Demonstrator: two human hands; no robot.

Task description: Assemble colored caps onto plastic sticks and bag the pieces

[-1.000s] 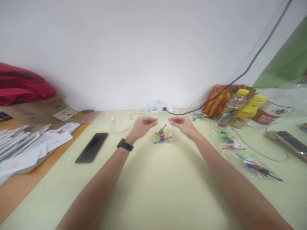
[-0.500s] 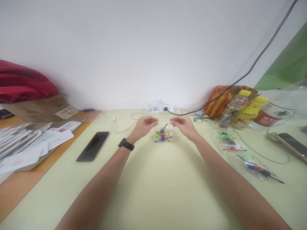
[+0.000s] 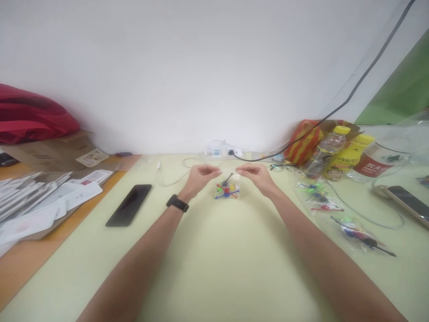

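Observation:
A small clear plastic bag (image 3: pixel 231 184) holds colourful plastic pieces in red, blue, green, yellow and black, some shaped like arrows. It hangs or stands over the middle of the table between my hands; whether its bottom touches the tabletop I cannot tell. My left hand (image 3: pixel 203 179), with a black watch (image 3: pixel 177 203) on its wrist, pinches the bag's upper left corner. On the other side my right hand (image 3: pixel 258 176) pinches the upper right corner. The film's top edge is faint, and the fingertips hide the corners.
Two similar bags of pieces (image 3: pixel 320 197) (image 3: pixel 365 235) lie to the right, before several bottles (image 3: pixel 326 150). A black phone (image 3: pixel 129 205) rests at left, beside papers (image 3: pixel 63 201) and a cardboard box (image 3: pixel 53 152). Another phone (image 3: pixel 410 203) is far right. A cable (image 3: pixel 362 80) crosses the wall.
Both hands keep almost the same pose, pinching at the bag's top. The bag has shifted very slightly to the left; nothing else has visibly moved.

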